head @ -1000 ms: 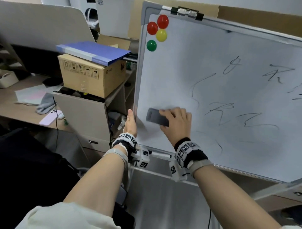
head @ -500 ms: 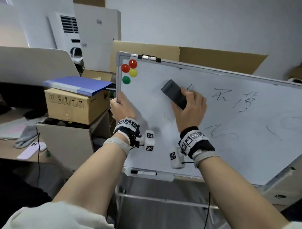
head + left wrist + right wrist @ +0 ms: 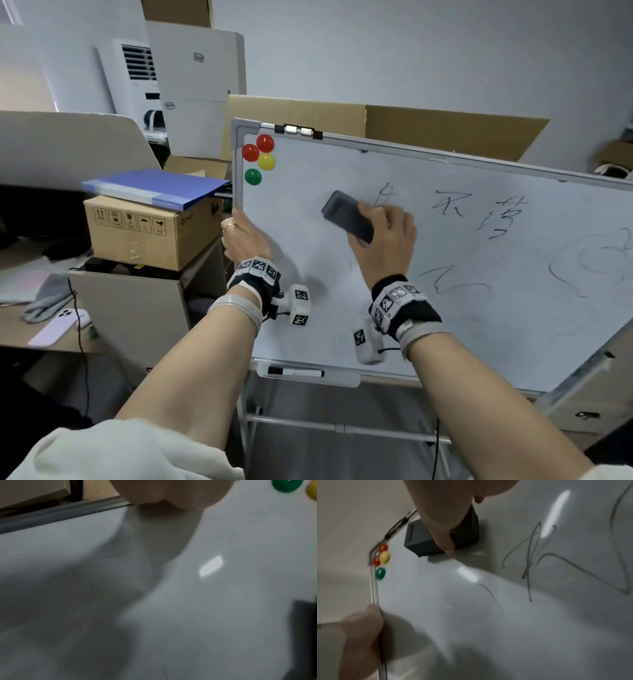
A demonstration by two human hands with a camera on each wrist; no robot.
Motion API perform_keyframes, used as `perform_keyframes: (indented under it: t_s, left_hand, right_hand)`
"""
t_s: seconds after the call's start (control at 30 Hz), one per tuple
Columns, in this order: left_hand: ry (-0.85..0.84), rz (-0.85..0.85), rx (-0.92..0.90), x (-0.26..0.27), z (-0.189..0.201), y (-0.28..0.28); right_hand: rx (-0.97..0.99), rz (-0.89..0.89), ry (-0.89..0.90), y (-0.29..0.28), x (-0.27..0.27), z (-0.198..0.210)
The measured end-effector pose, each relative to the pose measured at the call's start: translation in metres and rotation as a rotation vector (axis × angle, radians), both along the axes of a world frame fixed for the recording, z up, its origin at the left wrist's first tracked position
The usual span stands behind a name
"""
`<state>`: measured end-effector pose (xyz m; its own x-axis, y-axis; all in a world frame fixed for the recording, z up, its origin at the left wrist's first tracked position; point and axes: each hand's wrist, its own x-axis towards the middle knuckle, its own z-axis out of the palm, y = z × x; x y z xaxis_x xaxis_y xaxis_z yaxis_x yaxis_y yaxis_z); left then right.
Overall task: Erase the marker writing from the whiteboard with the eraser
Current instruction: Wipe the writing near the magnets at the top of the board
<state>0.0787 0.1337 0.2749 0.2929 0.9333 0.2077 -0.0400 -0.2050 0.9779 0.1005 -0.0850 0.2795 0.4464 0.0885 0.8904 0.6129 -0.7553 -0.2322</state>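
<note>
A tilted whiteboard [image 3: 428, 308] on a stand carries black marker writing [image 3: 479, 216] across its upper right and fainter strokes lower down [image 3: 536, 561]. My right hand [image 3: 383, 240] grips a dark grey eraser [image 3: 346, 216] and presses it flat on the board's upper middle, just left of the first written sign; the right wrist view shows the eraser [image 3: 426, 538] under my thumb. My left hand [image 3: 239, 236] grips the board's left frame edge [image 3: 237, 178] below several round magnets [image 3: 258, 157]. The board's left part is wiped bare.
A black marker [image 3: 294, 371] lies in the tray under the board. Left of the board stand a cardboard box [image 3: 147, 229] with a blue folder [image 3: 154, 188] on top and a desk with a phone [image 3: 56, 329]. Flattened cardboard [image 3: 411, 126] leans behind the board.
The eraser went from the board's lower left up to the upper middle, wiping strokes there. My left hand slid up the frame edge. My head view rose and pulled back.
</note>
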Motion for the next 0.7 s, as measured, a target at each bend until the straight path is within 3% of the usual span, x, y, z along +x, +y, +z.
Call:
perform_keyframes:
  t_s: [0.1, 0.27, 0.5, 0.6, 0.7]
  left_hand:
    - [0.011, -0.015, -0.001, 0.001, 0.002, -0.002]
    - [0.008, 0.008, 0.014, 0.006, -0.002, 0.007]
    - [0.037, 0.134, 0.054, 0.004, 0.006, -0.017]
    - [-0.064, 0.192, 0.316, 0.007, 0.032, -0.036]
    - [-0.083, 0.129, 0.634, 0.008, 0.073, -0.049]
  right_hand:
    - [0.019, -0.013, 0.027, 0.001, -0.001, -0.011]
    - [-0.300, 0.037, 0.150, -0.002, -0.008, -0.054]
    - [0.069, -0.066, -0.010, -0.014, 0.003, 0.030]
    - [0.106, -0.032, -0.015, -0.014, 0.003, 0.045]
    - [0.145, -0.020, -0.006, -0.020, 0.005, 0.045]
